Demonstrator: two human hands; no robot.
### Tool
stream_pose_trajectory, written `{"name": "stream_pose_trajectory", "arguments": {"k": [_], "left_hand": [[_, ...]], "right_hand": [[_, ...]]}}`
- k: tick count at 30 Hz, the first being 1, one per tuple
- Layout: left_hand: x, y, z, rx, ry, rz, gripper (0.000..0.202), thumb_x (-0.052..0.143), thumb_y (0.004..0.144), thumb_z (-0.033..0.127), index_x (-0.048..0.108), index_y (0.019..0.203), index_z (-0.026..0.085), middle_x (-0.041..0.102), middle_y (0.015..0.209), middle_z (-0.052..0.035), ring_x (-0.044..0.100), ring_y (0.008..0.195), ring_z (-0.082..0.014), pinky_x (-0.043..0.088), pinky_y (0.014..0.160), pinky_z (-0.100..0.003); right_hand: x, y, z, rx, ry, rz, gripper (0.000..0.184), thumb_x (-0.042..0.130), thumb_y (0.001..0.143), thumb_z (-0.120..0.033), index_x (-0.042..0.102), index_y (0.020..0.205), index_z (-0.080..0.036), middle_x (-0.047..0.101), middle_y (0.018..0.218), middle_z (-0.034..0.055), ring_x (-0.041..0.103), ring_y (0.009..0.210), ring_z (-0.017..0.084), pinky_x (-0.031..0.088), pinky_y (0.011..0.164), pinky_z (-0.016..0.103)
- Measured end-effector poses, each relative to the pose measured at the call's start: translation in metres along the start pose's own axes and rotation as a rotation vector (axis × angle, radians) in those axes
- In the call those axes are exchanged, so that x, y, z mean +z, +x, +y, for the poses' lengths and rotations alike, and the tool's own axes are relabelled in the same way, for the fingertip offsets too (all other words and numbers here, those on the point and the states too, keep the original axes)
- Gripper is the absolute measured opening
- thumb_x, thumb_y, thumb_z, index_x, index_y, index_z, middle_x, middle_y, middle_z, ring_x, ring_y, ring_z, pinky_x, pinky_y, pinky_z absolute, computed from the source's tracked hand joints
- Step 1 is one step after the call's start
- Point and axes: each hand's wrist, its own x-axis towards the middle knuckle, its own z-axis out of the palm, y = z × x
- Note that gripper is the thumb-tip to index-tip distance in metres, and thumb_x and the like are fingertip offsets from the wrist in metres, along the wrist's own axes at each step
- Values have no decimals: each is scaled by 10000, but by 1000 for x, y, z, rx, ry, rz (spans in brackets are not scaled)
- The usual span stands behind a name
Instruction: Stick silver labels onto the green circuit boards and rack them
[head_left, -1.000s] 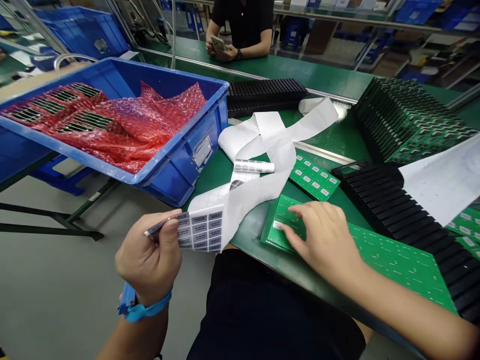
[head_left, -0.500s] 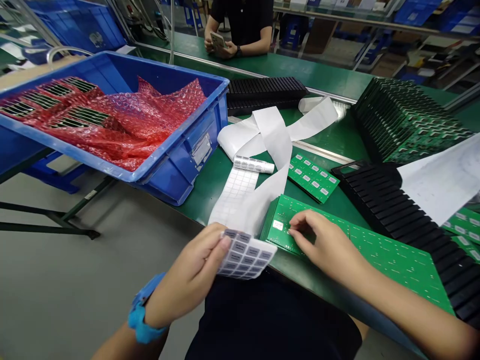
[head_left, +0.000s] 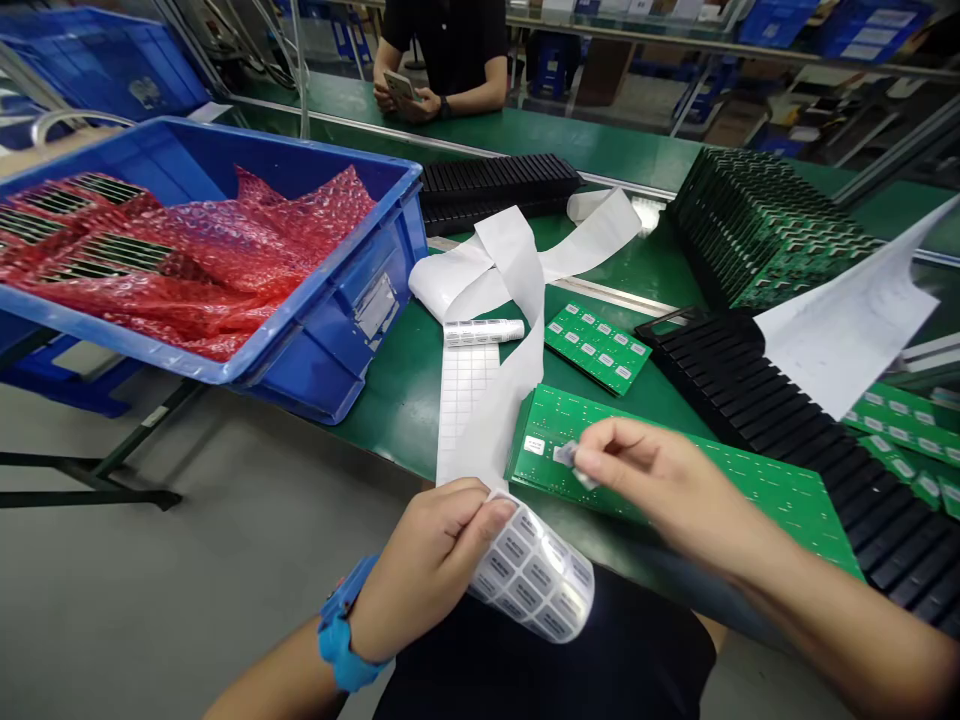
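Observation:
My left hand [head_left: 431, 565] is closed on a strip of printed labels [head_left: 536, 570], which curls over towards my lap. From there the pale backing strip [head_left: 495, 425] runs up onto the bench. Between the thumb and forefinger of my right hand [head_left: 652, 475] is a small label [head_left: 567, 455], blurred, at the surface of the top green circuit board [head_left: 750, 490]. I cannot tell whether it touches the board. One white label [head_left: 534, 445] lies on the board's left end, just beside it. More boards are stacked underneath.
A blue crate [head_left: 397, 250] with red bubble wrap [head_left: 255, 250] stands at left. Labelled boards [head_left: 598, 345] lie behind the stack. Black slotted racks [head_left: 757, 400] and upright boards [head_left: 765, 225] are to the right, with a paper sheet [head_left: 847, 310]. A person [head_left: 450, 50] sits opposite, holding a phone.
My right hand now has a small label in its fingers, close to the board's left end. My left hand has moved right and lower with the label strip, whose printed side now curls outward. The view has shifted.

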Motion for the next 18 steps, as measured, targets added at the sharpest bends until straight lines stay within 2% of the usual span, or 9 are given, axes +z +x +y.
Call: {"name": "stream_pose_trajectory", "arguments": {"k": [3,5,7,10,14,18], "left_hand": [[-1,0,-3,8,-8,5,342,396,915,245,500,596,179,470,577,13,474,540,-101,395,508,-215],[0,1,-3,14,-34,-21,294,401,916,242,602,708,189,594,684,-12,573,648,-120,462,588,-218],[4,4,-2,29,-57,-57,243,415,914,232,657,903,216,676,908,-32,627,854,-143,501,747,-237],[12,8,0,51,-54,-120,261,437,906,225,632,1078,251,630,1169,-18,574,1084,-153,456,938,-273],[19,13,1,41,4,-181,267,437,907,235,632,1086,267,572,1260,11,532,1155,-149,434,983,-285],[20,13,2,12,23,-189,264,431,910,249,635,1076,266,572,1260,12,539,1146,-154,452,962,-288]], "right_hand": [[-29,3,12,88,-258,0,252,554,795,-421,584,697,-191,535,610,-11,487,543,113,397,480,232],[-38,4,20,147,-397,-58,269,545,788,-438,593,680,-197,468,533,-33,420,467,101,333,416,225],[-39,4,25,169,-464,-85,279,534,788,-446,591,670,-199,431,509,-44,389,446,98,307,399,224],[-33,5,28,166,-520,-69,276,519,794,-439,585,668,-203,452,528,-37,409,465,106,315,415,232],[-26,4,32,80,-636,-26,224,508,811,-362,585,662,-214,514,579,-16,477,527,133,366,490,267],[-28,-3,36,-93,-804,175,108,592,761,-303,544,789,-211,546,688,2,522,670,178,405,669,359]]}}
